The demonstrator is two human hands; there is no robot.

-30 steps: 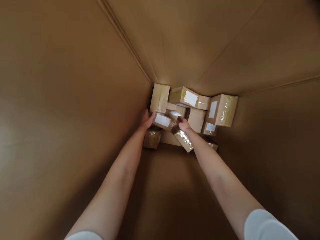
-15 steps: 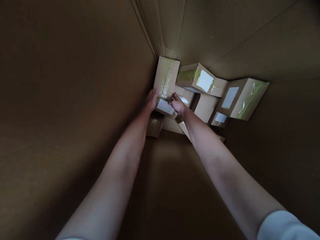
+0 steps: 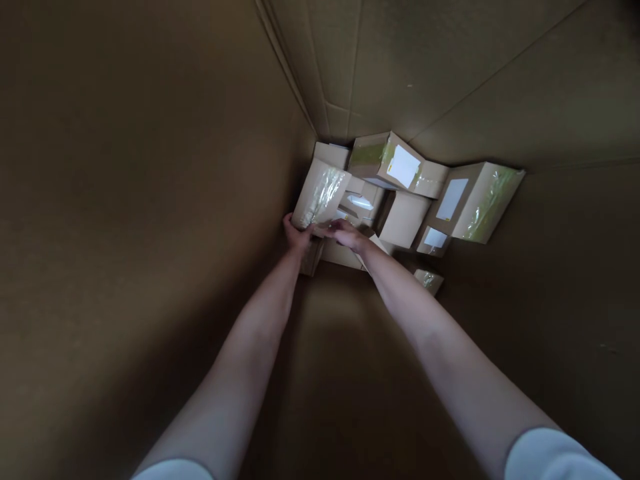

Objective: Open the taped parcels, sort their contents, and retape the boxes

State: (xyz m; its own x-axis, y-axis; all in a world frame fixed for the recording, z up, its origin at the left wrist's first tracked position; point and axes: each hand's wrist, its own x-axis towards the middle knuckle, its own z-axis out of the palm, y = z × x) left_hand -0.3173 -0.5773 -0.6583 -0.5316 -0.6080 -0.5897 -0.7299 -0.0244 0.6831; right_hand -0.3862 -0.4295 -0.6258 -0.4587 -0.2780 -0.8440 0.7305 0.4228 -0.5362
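A small cardboard box with shiny clear tape across its top lies tilted toward me, at the far left of the boxes deep inside a large carton. My left hand is closed around its near left corner. At the near right edge of the same box, my right hand has its fingers bent against it; their tips are partly hidden. Just behind the held box another plain box shows in the corner.
Tall brown carton walls surround my arms. To the right sit several taped boxes: a white-labelled box, a plain box and a large box by the far wall. A smaller box lies nearer.
The taped box has come toward me and tilted, uncovering the box behind it. Both hands have moved nearer with it, and my right hand has shifted slightly left.
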